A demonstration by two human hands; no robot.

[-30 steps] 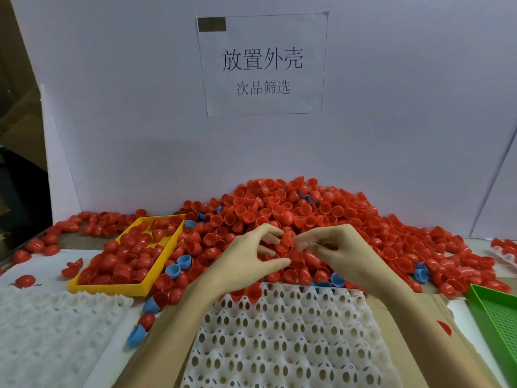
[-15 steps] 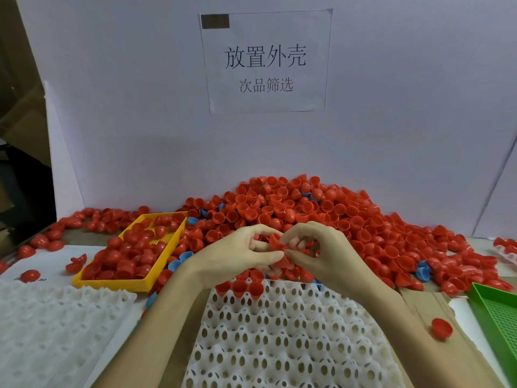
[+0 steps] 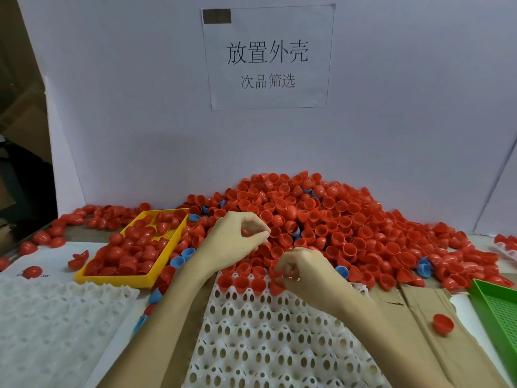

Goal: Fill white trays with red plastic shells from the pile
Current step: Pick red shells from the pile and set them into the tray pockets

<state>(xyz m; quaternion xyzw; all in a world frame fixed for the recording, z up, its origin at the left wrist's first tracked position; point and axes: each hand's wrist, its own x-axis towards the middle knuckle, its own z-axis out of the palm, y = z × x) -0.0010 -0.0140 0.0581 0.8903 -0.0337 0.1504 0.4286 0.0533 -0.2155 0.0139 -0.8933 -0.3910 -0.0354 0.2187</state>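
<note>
1. Your right hand (image 3: 303,271) pinches a red shell (image 3: 277,287) between curled fingertips at the far edge of the white tray (image 3: 265,331), next in line after the three shells (image 3: 242,282) already seated in that far row. Set it open side up like its neighbours, press until it sits level in its pocket, and let go only once it stops rocking.
2. Your left hand (image 3: 237,242) hovers over the near edge of the pile (image 3: 321,219), just beyond the tray, with thumb and fingers curled together; a bit of red shows between them, but I cannot tell whether they actually hold a shell. Pick red only, since blue shells (image 3: 183,254) are mixed in along that edge.
3. The tray is barely begun, I judge: apart from that far row, every pocket toward you is open.
4. Left of the tray lies a second white tray (image 3: 56,317), with no shells in it.
5. Beyond that one, left of the tray's far corner, a yellow basket (image 3: 117,278) holds a heap of red shells.
6. Right of the tray, a lone shell (image 3: 443,324) lies on cardboard (image 3: 419,317); past it, a green basket (image 3: 498,309), with nothing in the part that shows.
</note>
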